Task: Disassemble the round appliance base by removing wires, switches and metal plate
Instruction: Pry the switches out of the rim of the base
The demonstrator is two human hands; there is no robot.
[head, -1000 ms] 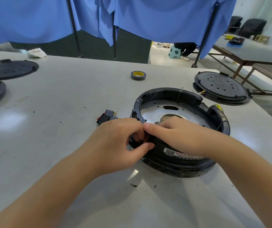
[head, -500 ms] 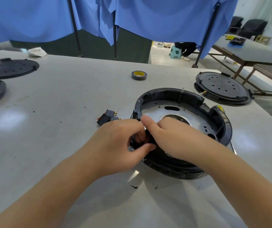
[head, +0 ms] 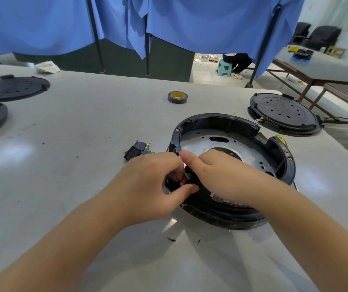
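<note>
Black round base point(head: 232, 216) with metal plate point(head: 251, 152) inside, both hands' grip point(head: 154, 182) point(head: 217, 175) on its switch point(head: 186, 175).

A tape roll point(head: 177, 97) is lying near the tabletop's point(head: 74, 133) far edge, black round covers point(head: 13, 87) sitting at its left edge.

Loose switches point(head: 138, 150) just left of the round base point(head: 232, 165), tape roll point(head: 177, 97) behind.

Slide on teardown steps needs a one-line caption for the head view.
Both hands work a small part at the round base's near rim; removed switches lie beside it.
</note>
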